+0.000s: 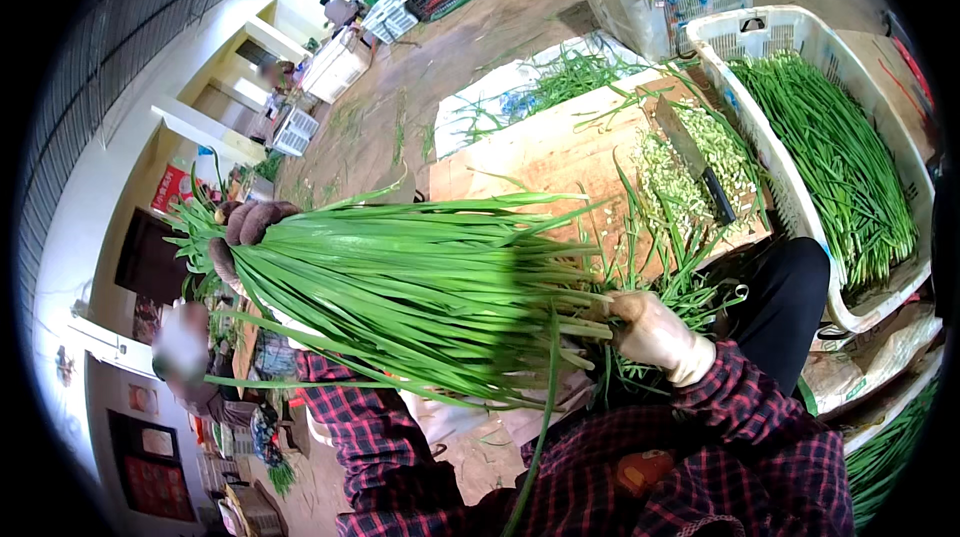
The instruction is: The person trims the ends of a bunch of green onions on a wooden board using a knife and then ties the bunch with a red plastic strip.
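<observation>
A large bunch of green garlic chives (390, 267) stretches across the middle of the view. My left hand (251, 229), in a dark, soiled glove, grips it around one end, with leaf tips sticking out beyond the fingers. At the other end, my right hand (654, 334) wears a pale glove and has its fingers closed on a few pale stalk ends. Behind the bunch lies a wooden board (517, 154) strewn with chopped pale stalk pieces (712, 131). A knife with a black handle (718, 195) rests on those pieces.
A white plastic crate (795, 225) of chives stands to the right, beyond my knee (795, 274). Another covered crate (622, 23) is behind it. Loose leaves lie on a white sheet (457, 116) past the board. Several people work farther off, including a person (217, 402) at left.
</observation>
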Action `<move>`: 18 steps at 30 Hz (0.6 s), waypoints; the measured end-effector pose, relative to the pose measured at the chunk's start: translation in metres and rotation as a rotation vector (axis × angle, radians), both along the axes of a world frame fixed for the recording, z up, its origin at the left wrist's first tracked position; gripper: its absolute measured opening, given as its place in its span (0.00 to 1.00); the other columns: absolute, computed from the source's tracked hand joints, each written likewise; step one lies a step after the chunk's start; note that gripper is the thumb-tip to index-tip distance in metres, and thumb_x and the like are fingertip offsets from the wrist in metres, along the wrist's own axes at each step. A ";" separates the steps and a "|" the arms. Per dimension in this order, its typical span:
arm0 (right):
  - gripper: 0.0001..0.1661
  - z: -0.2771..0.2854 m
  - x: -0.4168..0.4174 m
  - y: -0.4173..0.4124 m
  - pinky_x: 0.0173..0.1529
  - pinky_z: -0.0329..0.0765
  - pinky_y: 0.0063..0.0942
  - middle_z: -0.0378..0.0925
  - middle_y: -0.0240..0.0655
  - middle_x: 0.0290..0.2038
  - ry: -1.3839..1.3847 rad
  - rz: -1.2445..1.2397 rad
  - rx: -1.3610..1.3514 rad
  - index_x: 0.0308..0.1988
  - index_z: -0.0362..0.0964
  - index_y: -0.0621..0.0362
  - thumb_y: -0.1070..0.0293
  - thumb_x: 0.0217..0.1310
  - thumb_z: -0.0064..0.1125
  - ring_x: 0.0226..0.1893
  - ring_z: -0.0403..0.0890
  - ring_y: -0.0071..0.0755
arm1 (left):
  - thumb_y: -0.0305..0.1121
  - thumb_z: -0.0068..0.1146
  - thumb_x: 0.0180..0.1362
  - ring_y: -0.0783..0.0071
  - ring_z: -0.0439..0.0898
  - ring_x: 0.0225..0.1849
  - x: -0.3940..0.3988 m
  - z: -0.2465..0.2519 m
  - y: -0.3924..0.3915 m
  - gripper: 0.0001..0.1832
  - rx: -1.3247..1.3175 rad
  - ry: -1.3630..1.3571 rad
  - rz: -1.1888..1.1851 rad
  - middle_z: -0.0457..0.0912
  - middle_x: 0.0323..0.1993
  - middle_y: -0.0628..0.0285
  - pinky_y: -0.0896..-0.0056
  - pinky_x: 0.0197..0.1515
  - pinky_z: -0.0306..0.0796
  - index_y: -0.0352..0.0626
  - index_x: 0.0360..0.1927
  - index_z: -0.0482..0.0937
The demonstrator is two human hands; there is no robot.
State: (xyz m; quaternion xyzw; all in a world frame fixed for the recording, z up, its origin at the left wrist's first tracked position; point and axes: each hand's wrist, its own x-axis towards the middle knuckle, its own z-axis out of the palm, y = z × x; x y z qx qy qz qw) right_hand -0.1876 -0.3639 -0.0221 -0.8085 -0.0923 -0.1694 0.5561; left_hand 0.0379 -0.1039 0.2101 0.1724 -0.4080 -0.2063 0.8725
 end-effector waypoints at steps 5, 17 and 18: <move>0.13 -0.001 -0.030 -0.034 0.35 0.77 0.37 0.78 0.43 0.28 0.061 -0.332 -0.384 0.34 0.78 0.57 0.65 0.46 0.67 0.32 0.80 0.46 | 0.40 0.62 0.53 0.87 0.71 0.30 -0.016 0.010 0.009 0.12 0.092 -0.069 0.038 0.71 0.26 0.79 0.79 0.36 0.69 0.49 0.36 0.75; 0.22 0.034 -0.032 0.003 0.39 0.77 0.36 0.75 0.38 0.30 -0.028 0.336 -0.020 0.46 0.73 0.53 0.76 0.46 0.56 0.34 0.78 0.44 | 0.38 0.61 0.54 0.85 0.71 0.30 -0.010 -0.006 0.005 0.14 0.001 -0.027 -0.023 0.72 0.25 0.77 0.79 0.34 0.69 0.46 0.41 0.74; 0.18 -0.012 -0.037 -0.010 0.35 0.77 0.36 0.76 0.42 0.30 -0.263 0.237 -0.025 0.39 0.76 0.57 0.82 0.42 0.56 0.35 0.78 0.46 | 0.38 0.60 0.55 0.86 0.71 0.30 -0.001 -0.008 0.003 0.14 -0.067 -0.020 0.017 0.72 0.26 0.77 0.81 0.33 0.69 0.46 0.43 0.74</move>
